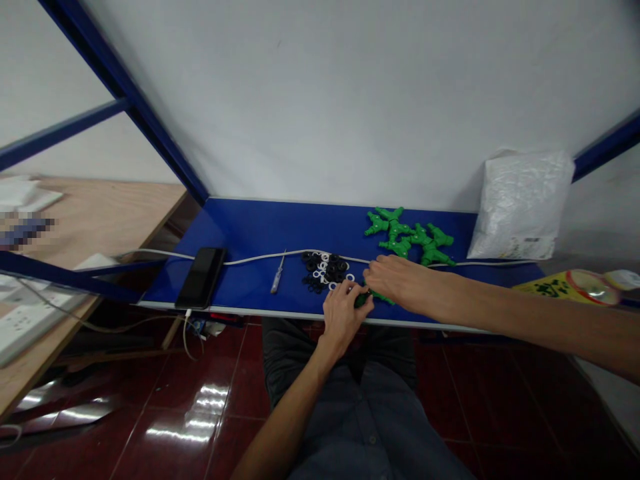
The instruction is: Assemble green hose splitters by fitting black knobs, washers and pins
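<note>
My left hand (343, 308) is closed on a green plastic fitting (361, 298) at the front edge of the blue shelf. Right beside it, my right hand (390, 280) bends down with its fingers together, touching or almost touching the same spot; its fingertips are hidden, so what it pinches does not show. A bit of green plastic (384, 298) sticks out under the right hand. Just beyond my left hand lies a pile of black rubber rings (334, 268) and white rings (319, 273). Several green branched fittings (397, 228) are grouped behind my right hand.
A small screwdriver (277, 277) with a clear handle and a black phone (201, 278) on a charging cable lie to the left on the blue shelf (260, 223). A white cable (260, 258) runs across it. A white plastic package (523, 203) and a yellow printed pack (563, 287) are at right.
</note>
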Action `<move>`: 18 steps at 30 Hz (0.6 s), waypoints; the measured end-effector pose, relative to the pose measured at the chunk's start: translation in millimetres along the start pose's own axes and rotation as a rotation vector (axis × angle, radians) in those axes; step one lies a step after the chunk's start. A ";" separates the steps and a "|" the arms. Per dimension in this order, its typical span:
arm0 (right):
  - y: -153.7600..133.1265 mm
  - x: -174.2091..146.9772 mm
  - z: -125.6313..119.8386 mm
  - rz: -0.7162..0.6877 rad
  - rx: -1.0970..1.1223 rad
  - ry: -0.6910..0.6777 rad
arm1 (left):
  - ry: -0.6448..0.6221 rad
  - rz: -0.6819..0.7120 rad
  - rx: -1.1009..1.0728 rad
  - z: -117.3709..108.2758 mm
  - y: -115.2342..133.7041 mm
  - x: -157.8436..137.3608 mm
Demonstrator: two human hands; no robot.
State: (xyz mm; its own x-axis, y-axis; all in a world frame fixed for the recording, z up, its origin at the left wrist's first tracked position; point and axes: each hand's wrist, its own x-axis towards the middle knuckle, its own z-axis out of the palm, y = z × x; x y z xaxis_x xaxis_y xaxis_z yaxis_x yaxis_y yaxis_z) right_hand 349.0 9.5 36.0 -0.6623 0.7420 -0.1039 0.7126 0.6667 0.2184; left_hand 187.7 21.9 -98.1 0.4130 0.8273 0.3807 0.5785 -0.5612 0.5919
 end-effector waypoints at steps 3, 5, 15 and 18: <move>-1.7 -5.1 3.9 -0.031 0.049 0.062 | -0.002 -0.002 0.005 -0.3 0.3 0.4; -3.2 -6.3 5.0 -0.039 0.108 0.086 | -0.003 -0.003 0.008 -0.6 0.3 0.7; 2.8 13.1 -36.6 0.096 0.258 -0.098 | 0.011 0.010 -0.009 1.7 0.0 -0.2; 6.1 23.6 -46.4 0.204 0.276 -0.267 | 0.012 0.012 -0.009 0.2 0.7 -0.2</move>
State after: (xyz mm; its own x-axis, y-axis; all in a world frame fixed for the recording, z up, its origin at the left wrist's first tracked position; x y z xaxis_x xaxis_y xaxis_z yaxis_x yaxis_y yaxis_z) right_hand 327.0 27.9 79.9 -0.4446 0.8283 -0.3409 0.8817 0.4719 -0.0032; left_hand 188.1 21.4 -97.8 0.4114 0.8207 0.3966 0.5671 -0.5711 0.5935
